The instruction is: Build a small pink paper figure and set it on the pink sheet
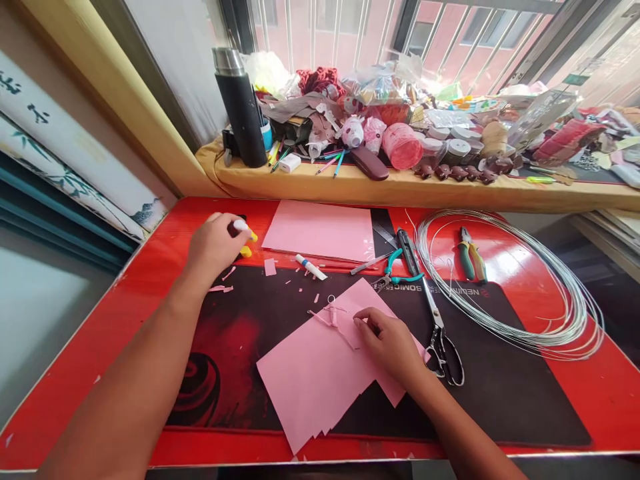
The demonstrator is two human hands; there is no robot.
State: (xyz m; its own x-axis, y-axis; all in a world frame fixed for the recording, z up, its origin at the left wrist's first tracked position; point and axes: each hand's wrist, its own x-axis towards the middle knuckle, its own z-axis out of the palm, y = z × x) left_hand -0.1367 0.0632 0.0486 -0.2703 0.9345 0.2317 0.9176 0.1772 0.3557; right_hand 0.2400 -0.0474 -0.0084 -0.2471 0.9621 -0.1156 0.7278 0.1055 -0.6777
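Note:
My left hand (215, 243) is at the back left of the red table, its fingers closed on a small white and yellow bottle (243, 227). A yellow cap (245, 251) lies just below that bottle. Over pink paper (315, 373) on the dark mat, my right hand (385, 337) has its thumb and fingers pinched together; anything between them is too small to make out. Left of those fingers, a small figure of wire and pink paper (333, 317) with a ring at its top lies on the paper.
Pink sheets (320, 230) lie at the back. Right of them are a cutter (409, 252), teal pliers (393, 267), scissors (440, 340), a wire coil (575, 313) and green pliers (471, 257). A white tube (311, 267) lies among scraps. A black flask (241, 110) stands on the cluttered sill.

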